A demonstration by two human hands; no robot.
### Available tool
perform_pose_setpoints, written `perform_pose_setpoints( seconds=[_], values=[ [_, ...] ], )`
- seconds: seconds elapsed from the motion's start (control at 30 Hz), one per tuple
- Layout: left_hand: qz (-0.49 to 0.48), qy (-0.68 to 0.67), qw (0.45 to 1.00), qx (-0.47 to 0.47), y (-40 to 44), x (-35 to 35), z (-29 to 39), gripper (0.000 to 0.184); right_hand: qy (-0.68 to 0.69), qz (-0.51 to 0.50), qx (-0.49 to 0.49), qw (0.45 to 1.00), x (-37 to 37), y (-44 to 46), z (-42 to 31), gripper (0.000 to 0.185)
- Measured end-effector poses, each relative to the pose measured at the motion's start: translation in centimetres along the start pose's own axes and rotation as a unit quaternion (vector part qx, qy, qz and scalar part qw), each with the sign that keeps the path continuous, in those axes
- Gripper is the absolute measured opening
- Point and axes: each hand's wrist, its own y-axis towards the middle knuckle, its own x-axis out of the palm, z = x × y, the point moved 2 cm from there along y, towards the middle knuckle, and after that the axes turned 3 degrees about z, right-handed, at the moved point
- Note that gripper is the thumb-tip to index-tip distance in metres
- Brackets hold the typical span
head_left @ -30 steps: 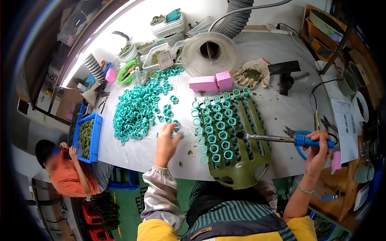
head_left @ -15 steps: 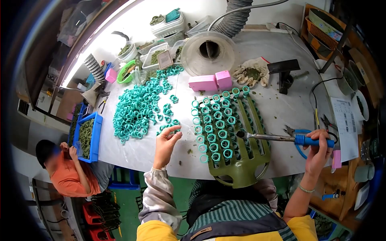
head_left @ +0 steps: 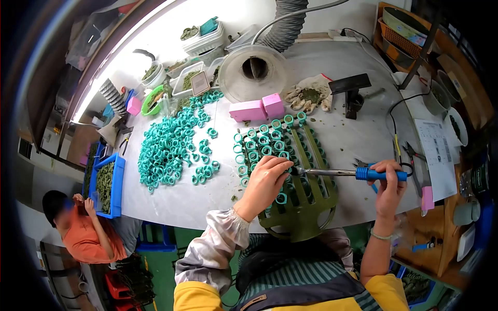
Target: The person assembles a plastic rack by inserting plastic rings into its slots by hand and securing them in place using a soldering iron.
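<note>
My right hand [head_left: 388,187] grips the blue handle of a soldering iron [head_left: 332,172], whose metal shaft points left across an olive-green barred frame [head_left: 298,223]. Rows of teal rings [head_left: 252,156] stand on the frame's bars. My left hand [head_left: 267,181] is over the left part of the frame, its fingers closed together close to the iron's dark tip. Whatever those fingers pinch is hidden, and the hand covers several rings. Left of the frame lies a big pile of loose teal rings [head_left: 163,155].
Pink blocks [head_left: 248,111], a stained glove [head_left: 311,94] and a black stand [head_left: 353,98] sit behind the frame. A clear funnel hood [head_left: 253,83] is farther back. Pliers [head_left: 415,155] and a printed sheet [head_left: 436,155] are rightward. A co-worker [head_left: 91,233] sits left near a blue bin [head_left: 111,186].
My left hand has moved right from beside the loose rings to over the frame, near the iron's tip. The iron and right hand have shifted slightly left; the whole view has shifted slightly too.
</note>
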Motion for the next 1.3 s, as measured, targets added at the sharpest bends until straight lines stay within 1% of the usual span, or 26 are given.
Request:
perform_pose_setpoints(
  seconds=[0.1,0.23,0.33,0.43,0.47,0.5,0.53,0.57,0.6,0.63,0.7,0.77,0.8,0.9,0.93,1.03,1.07,1.1,1.17,1.2,1.3],
  values=[
    [-0.009,0.001,1.000,0.006,0.3,0.3,0.0,0.028,0.000,-0.026,0.002,1.000,0.7,0.1,0.1,0.021],
    [-0.013,0.004,1.000,0.018,0.5,0.4,-0.1,0.028,-0.020,-0.016,-0.004,1.000,0.3,0.1,-0.9,0.022],
    [-0.015,-0.002,1.000,0.010,0.4,0.4,-0.1,0.030,0.001,0.005,-0.011,1.000,-0.5,0.3,-1.9,0.022],
    [0.052,-0.057,0.997,-0.008,0.7,-1.2,-1.3,0.028,-0.011,0.024,-0.004,1.000,-0.8,0.4,-2.3,0.023],
    [0.092,-0.110,0.985,-0.099,0.5,-2.5,-2.3,0.019,-0.011,0.029,0.001,1.000,-0.9,0.4,-2.3,0.024],
    [0.153,-0.048,0.978,-0.135,-0.3,-3.6,-4.9,0.015,-0.012,0.029,0.002,0.999,-1.0,0.4,-2.4,0.024],
    [0.192,0.029,0.969,-0.156,-0.9,-5.1,-6.7,0.011,-0.013,0.029,0.003,0.999,-1.0,0.4,-2.4,0.024],
    [0.183,0.125,0.963,-0.155,-2.2,-6.4,-9.4,0.008,-0.013,0.028,0.004,1.000,-1.0,0.3,-2.5,0.024],
    [0.171,0.226,0.943,-0.174,-3.9,-7.3,-11.4,0.010,-0.015,0.027,0.003,1.000,-1.0,0.3,-2.5,0.025],
    [0.169,0.285,0.915,-0.229,-5.3,-7.8,-12.7,0.016,-0.017,0.026,0.002,1.000,-1.0,0.3,-2.5,0.025],
    [0.137,0.391,0.871,-0.264,-7.1,-8.1,-14.0,0.019,-0.020,0.024,0.001,1.000,-0.9,0.2,-2.5,0.025],
    [0.110,0.237,0.891,-0.372,-7.9,-8.0,-14.5,0.020,-0.023,0.023,-0.001,0.999,-0.9,0.2,-2.5,0.025],
    [0.094,0.156,0.889,-0.420,-8.2,-7.9,-14.5,0.021,-0.024,0.025,-0.001,0.999,-0.9,0.2,-2.5,0.025],
    [0.146,0.048,0.921,-0.358,-9.7,-6.7,-14.2,0.023,-0.026,0.029,0.003,0.999,-0.8,0.0,-2.7,0.025],
    [0.145,-0.021,0.909,-0.391,-10.1,-6.3,-13.6,0.025,-0.025,0.029,0.006,0.999,-0.9,-0.1,-2.8,0.025],
    [0.160,-0.020,0.910,-0.382,-11.1,-5.7,-13.2,0.028,-0.028,0.029,0.004,0.999,-1.0,-0.1,-2.8,0.025],
    [0.145,-0.033,0.900,-0.409,-11.4,-5.8,-13.3,0.022,-0.029,0.027,0.003,0.999,-1.0,-0.1,-2.8,0.025],
    [0.171,-0.109,0.893,-0.402,-11.1,-5.9,-12.7,0.019,-0.031,0.028,0.001,0.999,-1.1,-0.1,-2.9,0.025],
    [0.219,-0.258,0.861,-0.380,-10.1,-6.4,-10.3,0.016,-0.036,0.029,-0.001,0.999,-1.2,-0.2,-2.9,0.024],
    [0.169,-0.269,0.873,-0.369,-9.6,-7.1,-9.0,0.021,-0.037,0.028,-0.005,0.999,-1.2,-0.2,-3.0,0.024],
    [0.065,-0.257,0.916,-0.301,-7.1,-7.1,-4.1,0.026,-0.041,0.021,-0.015,0.999,-1.5,-0.3,-3.4,0.024]
  ],
)
